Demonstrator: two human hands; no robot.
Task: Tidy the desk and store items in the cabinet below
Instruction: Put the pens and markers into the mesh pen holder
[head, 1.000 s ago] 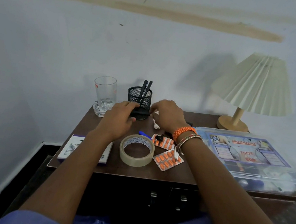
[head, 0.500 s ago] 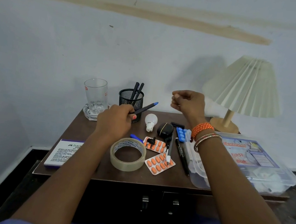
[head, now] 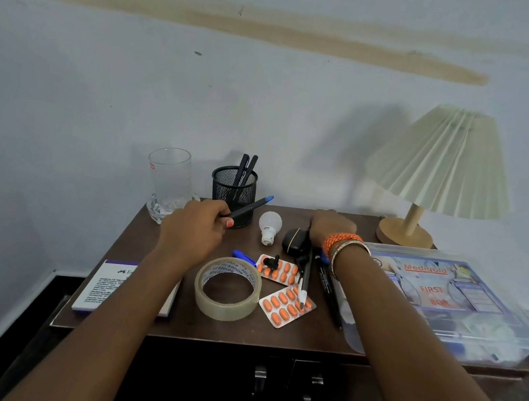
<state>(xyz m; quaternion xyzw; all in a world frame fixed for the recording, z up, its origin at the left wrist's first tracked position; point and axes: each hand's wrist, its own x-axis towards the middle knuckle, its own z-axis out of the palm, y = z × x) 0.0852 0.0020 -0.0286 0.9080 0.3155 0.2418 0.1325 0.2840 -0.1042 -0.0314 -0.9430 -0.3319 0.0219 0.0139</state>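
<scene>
Blue-capped pen (head: 251, 207) is gripped in the left hand (head: 196, 227), angled toward the mesh holder (head: 233, 188) just beyond, presumably for insertion. Right hand (head: 330, 226) is lowered onto the bench (head: 145, 244); its finger state cannot be told.

My right hand (head: 330, 226) is seen from the back only; its fingers curl out of sight, so any contact beneath them cannot be confirmed. My right forearm covers the left part of the first aid box (head: 468, 302), whose near edge is blurred. My left forearm hides the right side of the booklet (head: 110, 287), whose print is too small to read. The bottom frame edge cuts off both arms.
</scene>
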